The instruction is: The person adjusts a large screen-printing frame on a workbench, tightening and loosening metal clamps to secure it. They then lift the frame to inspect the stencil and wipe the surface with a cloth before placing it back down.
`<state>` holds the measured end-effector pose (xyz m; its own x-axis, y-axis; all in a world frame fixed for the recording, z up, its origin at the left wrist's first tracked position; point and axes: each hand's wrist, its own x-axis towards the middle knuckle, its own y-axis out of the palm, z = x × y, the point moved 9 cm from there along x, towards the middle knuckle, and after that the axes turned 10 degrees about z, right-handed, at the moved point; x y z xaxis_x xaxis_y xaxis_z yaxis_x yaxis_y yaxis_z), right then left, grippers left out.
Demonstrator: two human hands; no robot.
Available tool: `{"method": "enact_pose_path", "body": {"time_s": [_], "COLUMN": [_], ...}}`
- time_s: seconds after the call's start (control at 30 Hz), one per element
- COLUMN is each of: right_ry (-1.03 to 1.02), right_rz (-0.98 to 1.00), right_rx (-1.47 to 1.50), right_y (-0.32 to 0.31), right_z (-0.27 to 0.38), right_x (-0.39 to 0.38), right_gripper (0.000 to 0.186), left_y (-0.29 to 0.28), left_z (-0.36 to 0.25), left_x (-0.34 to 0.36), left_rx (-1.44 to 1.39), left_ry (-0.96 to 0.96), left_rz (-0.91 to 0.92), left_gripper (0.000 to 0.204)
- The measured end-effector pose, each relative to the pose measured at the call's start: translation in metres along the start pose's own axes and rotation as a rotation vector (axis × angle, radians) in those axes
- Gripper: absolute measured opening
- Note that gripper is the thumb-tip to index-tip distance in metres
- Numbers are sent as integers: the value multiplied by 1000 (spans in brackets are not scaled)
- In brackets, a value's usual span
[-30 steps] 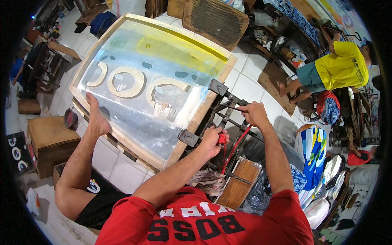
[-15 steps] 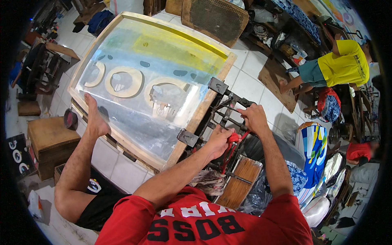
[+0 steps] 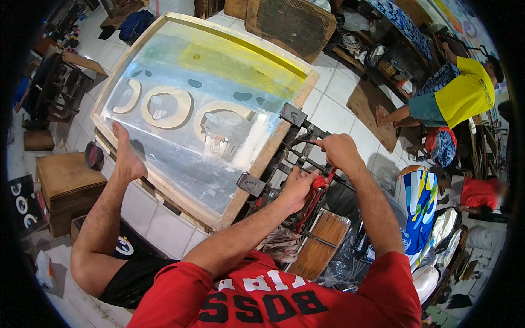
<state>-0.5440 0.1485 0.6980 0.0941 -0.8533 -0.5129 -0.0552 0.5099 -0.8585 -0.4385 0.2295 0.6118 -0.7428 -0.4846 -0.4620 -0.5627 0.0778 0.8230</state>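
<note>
A large wooden-framed printing screen, its mesh coloured yellow, blue and grey with pale ring shapes, lies tilted in front of me. Its near right side is gripped by a dark metal hinge clamp built of bars and bolts. Over the clamp's bars my left hand is closed, its fingers against a red part; what lies inside them is hidden. Farther right, my right hand has its fingers curled at the end of a thin dark metal rod. My bare left foot presses on the screen frame's left edge.
A brown wooden board sits behind the clamp, beside dark plastic bags. At the left stands a stack of brown boards. A person in a yellow shirt stands at the right; another in a red shirt is lower down.
My right hand has shifted slightly up and left along the clamp, its wrist turned over more. My left hand has moved a little right. The person in yellow has bent differently.
</note>
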Motion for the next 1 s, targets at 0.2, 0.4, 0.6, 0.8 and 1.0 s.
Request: {"method": "enact_pose_path", "body": {"time_s": [0.2, 0.4, 0.6, 0.8, 1.0], "right_ry": [-92, -134, -148, -272, -244], "right_rz": [-5, 29, -302, -442, -334], "right_rx": [-175, 592, 793, 1061, 1161], "right_y": [-43, -50, -55, -70, -64], "right_z": [34, -6, -7, 0, -1], "right_x": [30, 19, 26, 42, 46], "right_gripper": [10, 23, 26, 26, 27], "left_y": [4, 0, 7, 7, 31], "left_z": [5, 1, 9, 10, -50], "left_x": [11, 2, 3, 8, -35], "left_rx": [85, 171, 256, 405, 1398], "left_ry": [-14, -40, -60, -59, 516], "left_rz": [-33, -112, -43, -78, -488], "left_gripper": [32, 92, 117, 110, 83]}}
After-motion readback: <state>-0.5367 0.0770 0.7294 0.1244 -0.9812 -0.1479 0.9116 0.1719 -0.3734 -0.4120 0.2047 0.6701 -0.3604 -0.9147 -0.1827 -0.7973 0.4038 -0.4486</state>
